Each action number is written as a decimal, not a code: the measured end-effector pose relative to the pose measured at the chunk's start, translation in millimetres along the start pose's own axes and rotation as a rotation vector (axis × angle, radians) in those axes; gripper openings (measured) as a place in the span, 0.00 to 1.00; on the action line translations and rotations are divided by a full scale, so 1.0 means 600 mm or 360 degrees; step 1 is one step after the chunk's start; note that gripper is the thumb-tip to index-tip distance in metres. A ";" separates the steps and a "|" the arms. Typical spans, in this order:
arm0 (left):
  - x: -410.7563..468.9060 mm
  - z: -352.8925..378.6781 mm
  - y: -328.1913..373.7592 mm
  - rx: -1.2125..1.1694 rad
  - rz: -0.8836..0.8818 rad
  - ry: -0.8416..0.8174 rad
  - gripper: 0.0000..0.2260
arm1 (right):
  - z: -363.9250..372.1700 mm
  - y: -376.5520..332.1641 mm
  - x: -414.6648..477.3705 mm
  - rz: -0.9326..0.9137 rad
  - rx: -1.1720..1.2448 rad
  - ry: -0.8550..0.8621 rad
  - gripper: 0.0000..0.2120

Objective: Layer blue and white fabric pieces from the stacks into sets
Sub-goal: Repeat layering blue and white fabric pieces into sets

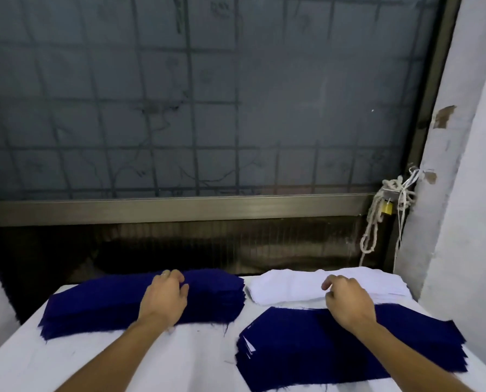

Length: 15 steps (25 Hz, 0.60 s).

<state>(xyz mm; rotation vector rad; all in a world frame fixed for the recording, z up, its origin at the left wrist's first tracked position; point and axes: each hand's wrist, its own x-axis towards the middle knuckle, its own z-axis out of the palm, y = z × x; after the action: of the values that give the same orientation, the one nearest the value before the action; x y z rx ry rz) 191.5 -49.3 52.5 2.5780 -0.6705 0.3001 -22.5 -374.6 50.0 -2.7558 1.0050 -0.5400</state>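
Left, blue stack (pixel 94 304); right, white stack (pixel 287 287); nearest, layered pile (pixel 306 352), apparently interleaved.

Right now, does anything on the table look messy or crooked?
A little. The layered pile on the near right isn't squared: its left edge fans out, with white slivers showing between blue pieces. Loose threads fray from the front edge of the blue stack. Nothing is spilled.

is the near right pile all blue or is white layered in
White is layered in: the near right pile is blue on top, but white edges show between blue layers at its left side.
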 end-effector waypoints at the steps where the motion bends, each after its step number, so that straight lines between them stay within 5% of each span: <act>1: 0.013 -0.006 -0.020 0.0014 -0.0031 0.0007 0.12 | 0.010 -0.031 0.007 -0.0023 0.0059 -0.0024 0.11; 6: 0.059 -0.017 -0.101 0.0020 -0.0157 -0.0190 0.18 | 0.064 -0.166 0.030 -0.0237 0.0287 -0.0041 0.10; 11: 0.082 0.001 -0.121 -0.0258 -0.0277 -0.0334 0.05 | 0.118 -0.248 0.041 -0.0575 0.0281 -0.0031 0.10; 15: 0.082 0.002 -0.127 -0.0025 0.0007 -0.0316 0.05 | 0.145 -0.301 0.053 -0.0745 0.0306 -0.0014 0.10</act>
<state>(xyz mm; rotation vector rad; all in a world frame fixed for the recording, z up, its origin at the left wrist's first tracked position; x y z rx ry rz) 272.2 -10.8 38.7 2.6135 -0.7449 0.0393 140.2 -255.8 27.1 -2.8062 0.2753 -0.6445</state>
